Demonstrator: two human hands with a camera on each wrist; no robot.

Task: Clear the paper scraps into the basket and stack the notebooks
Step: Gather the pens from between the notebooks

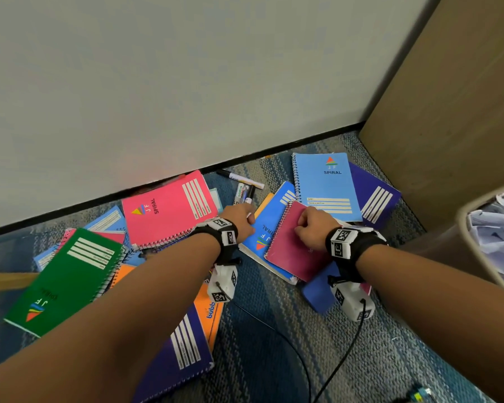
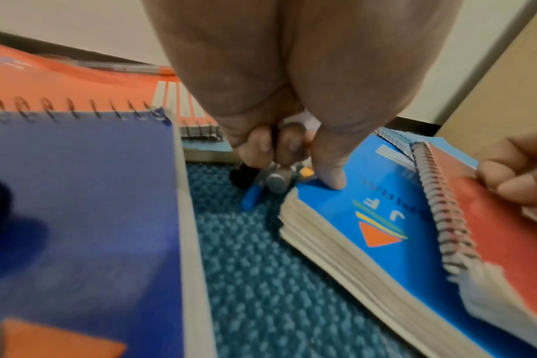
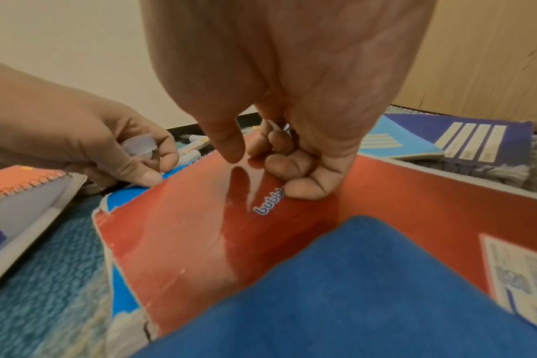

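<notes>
Looking at my left hand (image 1: 239,218) first: fingers curled around a bunch of markers (image 2: 270,179), thumb tip resting on the corner of the blue notebook (image 2: 347,213) just below it. I reckon I scooped the pens up because they sit in the gap between the piles and would get in the way of stacking.

My right hand (image 1: 312,228) is balled up with the knuckles pressing on the magenta notebook (image 1: 294,245). Can't tell if there's anything pinched inside that fist. Probably it's just pinning the cover down.

That magenta one lies on top of the blue one, so a stack is sort of starting there. Left of my left hand are the pink notebook (image 1: 166,207) and green notebook (image 1: 67,274), still scattered. The basket (image 1: 466,228) is off to the right of my right hand, with crumpled paper scraps (image 1: 498,228) in it.
</notes>
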